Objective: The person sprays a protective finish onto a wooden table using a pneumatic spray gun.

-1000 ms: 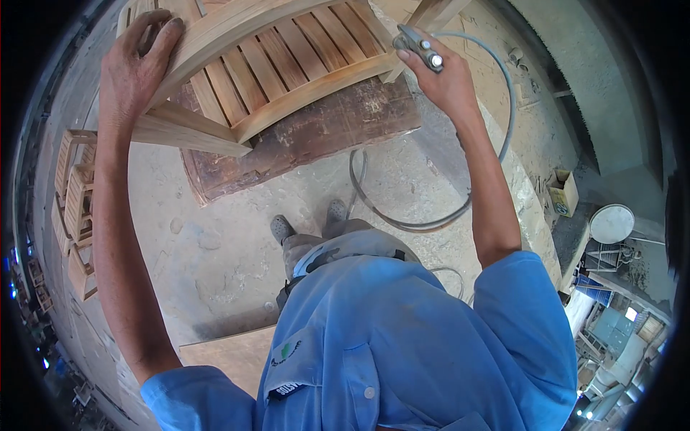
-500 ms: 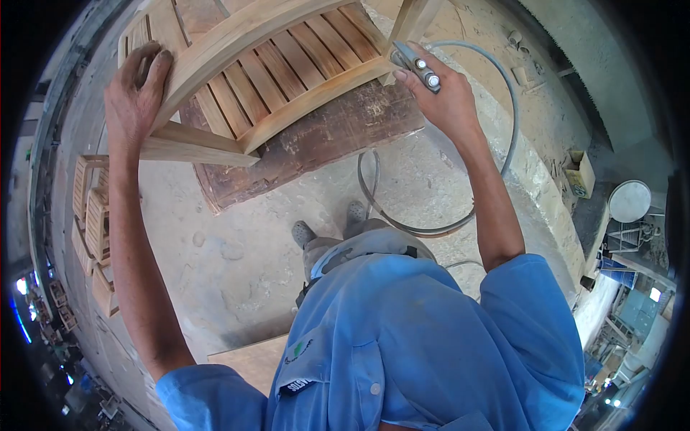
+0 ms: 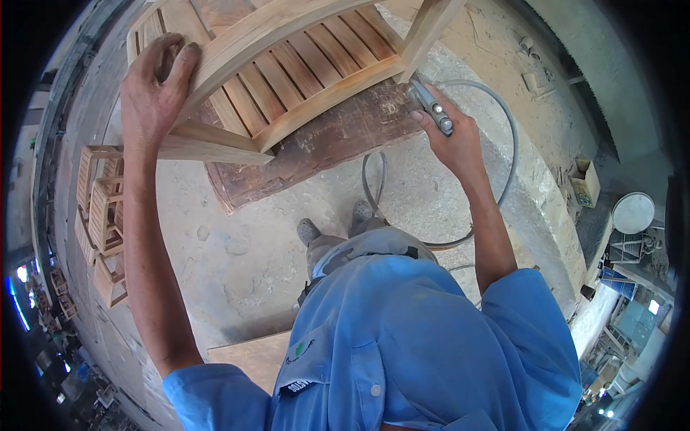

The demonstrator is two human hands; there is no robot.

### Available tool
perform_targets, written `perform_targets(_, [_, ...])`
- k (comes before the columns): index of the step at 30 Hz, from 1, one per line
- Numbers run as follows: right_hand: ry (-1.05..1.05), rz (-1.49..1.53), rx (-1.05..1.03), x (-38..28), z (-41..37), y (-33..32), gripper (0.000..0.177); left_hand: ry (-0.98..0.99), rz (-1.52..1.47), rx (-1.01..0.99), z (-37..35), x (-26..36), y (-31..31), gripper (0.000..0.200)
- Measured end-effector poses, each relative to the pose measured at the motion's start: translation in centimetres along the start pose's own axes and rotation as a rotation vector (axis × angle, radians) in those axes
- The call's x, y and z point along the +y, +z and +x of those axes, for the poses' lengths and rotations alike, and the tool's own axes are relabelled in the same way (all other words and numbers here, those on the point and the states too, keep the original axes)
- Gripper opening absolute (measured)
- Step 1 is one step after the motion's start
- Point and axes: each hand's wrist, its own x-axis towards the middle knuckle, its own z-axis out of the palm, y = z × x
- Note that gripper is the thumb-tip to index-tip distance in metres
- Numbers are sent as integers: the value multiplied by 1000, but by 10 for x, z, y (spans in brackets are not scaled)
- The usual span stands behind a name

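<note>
A pale wooden chair (image 3: 327, 90) with a slatted seat lies tilted at the top of the view. My left hand (image 3: 154, 93) is closed on its frame at the left, fingers curled over the wood near the curved rail. In my right hand (image 3: 456, 136) is a silver air blow gun (image 3: 433, 109), its nozzle end close to the chair leg (image 3: 429, 36) at the right. A grey hose (image 3: 515, 136) loops from the gun down to the floor. The chair rests on a worn brown board or block (image 3: 323, 140).
More slatted wooden chairs (image 3: 108, 208) stand stacked at the left. To the right are an open cardboard box (image 3: 586, 183) and a round white-topped stool (image 3: 632, 212). A wooden board (image 3: 251, 350) lies near my body, and the hose (image 3: 445, 244) curls on the dusty concrete floor.
My right hand with the air blow gun has shifted down and slightly right, away from the seat corner to below the leg. The left hand keeps its hold; the whole view has shifted a little.
</note>
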Motion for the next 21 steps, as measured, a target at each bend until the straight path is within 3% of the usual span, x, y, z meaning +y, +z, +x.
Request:
perform_targets(4, [4, -49, 70, -8, 6, 24, 52, 17, -74, -33, -5, -6, 7, 48])
perform_targets(8, [61, -50, 136, -29, 16, 34, 51, 212, -158, 83, -9, -11, 18, 52])
perform_targets(9, [43, -34, 162, -37, 19, 36, 52, 178, -186, 21, -10, -11, 17, 51])
perform_targets(12, [22, -52, 195, -51, 27, 51, 53, 241, -143, -43, -12, -22, 23, 48])
perform_targets(17, [-40, -278, 123, -30, 25, 95, 55, 260, -144, 33, -15, -29, 38, 47])
perform_targets(21, [11, -192, 214, -63, 30, 79, 55, 288, -42, 63, -21, -26, 43, 49])
